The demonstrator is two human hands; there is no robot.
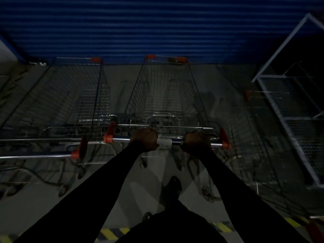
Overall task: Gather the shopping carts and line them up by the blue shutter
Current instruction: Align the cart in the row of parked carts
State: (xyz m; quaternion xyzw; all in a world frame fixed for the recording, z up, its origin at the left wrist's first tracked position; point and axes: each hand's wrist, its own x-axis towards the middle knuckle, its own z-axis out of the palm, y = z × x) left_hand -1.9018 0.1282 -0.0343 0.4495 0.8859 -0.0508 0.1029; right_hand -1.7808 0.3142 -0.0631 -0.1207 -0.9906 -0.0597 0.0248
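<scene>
A wire shopping cart (164, 92) with orange corner caps stands in the middle, its nose at the blue shutter (140, 27). My left hand (145, 139) and my right hand (197, 142) both grip its chrome handle bar (121, 139), one on each side of a white label. A second cart (70, 102) stands just to the left, parallel, its nose also at the shutter. A third cart (250, 120) is dimly visible on the right, set further back from the shutter. The scene is very dark.
A grey metal shelf frame (289, 95) leans at the right, close to the right cart. Yellow-black hazard tape (114, 233) runs across the concrete floor behind me. My shoe (173, 185) is under the handle. A pale wall edge (7, 51) is at far left.
</scene>
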